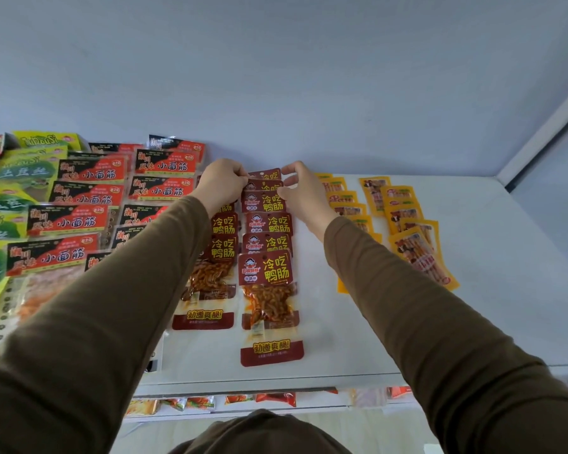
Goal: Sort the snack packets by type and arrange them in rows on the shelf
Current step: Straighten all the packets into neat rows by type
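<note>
Two overlapping rows of dark red snack packets (268,270) with yellow lettering run down the middle of the white shelf (358,322). My left hand (222,183) and my right hand (300,188) both reach to the far end of the right-hand red row. Each pinches one side of the rearmost dark red packet (265,175), near the back wall. Left of these lie rows of red-and-black packets (79,221), and green-yellow packets (4,198) fill the far left. Two rows of orange-yellow packets (417,244) lie to the right.
The pale back wall (276,77) rises right behind the packets. A side panel (545,142) closes the shelf at the right. More packets (276,398) show on a lower shelf under the front edge. Bare shelf surface lies at the front right.
</note>
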Available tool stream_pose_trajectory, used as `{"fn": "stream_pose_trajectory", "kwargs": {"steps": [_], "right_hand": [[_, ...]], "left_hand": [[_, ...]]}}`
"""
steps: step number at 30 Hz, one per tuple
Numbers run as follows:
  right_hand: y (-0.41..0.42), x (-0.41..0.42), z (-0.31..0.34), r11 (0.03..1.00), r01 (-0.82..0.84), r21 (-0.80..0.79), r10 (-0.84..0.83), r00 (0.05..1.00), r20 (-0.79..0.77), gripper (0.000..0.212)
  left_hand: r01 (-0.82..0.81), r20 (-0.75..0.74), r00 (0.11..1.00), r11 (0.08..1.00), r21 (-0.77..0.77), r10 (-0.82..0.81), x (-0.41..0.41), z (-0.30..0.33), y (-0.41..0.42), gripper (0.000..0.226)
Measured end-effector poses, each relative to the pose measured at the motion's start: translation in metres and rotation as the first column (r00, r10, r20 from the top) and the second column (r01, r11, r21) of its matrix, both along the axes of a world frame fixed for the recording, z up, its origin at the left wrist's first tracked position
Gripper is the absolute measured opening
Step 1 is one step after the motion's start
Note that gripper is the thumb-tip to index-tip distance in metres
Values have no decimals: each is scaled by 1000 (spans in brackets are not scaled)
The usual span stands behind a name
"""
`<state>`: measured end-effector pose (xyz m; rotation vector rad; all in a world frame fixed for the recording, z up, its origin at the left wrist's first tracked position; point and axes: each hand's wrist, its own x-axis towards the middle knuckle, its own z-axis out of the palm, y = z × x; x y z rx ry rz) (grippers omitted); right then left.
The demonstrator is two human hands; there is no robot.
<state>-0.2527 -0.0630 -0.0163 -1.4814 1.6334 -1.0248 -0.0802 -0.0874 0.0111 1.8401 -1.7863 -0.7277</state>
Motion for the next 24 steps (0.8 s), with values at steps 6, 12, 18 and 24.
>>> {"fn": "stream_pose_trajectory", "kwargs": {"steps": [6, 12, 18, 24], "right_hand": [[-1, 7, -2, 999, -18, 29, 15, 995, 101, 23], [-2, 4, 4, 1000, -18, 7, 18, 1000, 9, 23], [3, -16, 16, 991, -8, -137, -5, 995, -96, 30], [22, -56, 28, 980, 84, -179, -94, 994, -50, 16]], "left_hand": [[-34, 37, 999, 999, -23, 35, 3, -2, -3, 16], [-47, -14, 999, 993, -111, 45, 4, 2, -2, 10], [-34, -55, 998, 966, -255, 21, 8, 11, 8, 16], [123, 16, 992, 953, -277, -123, 0, 25, 36, 11]]}}
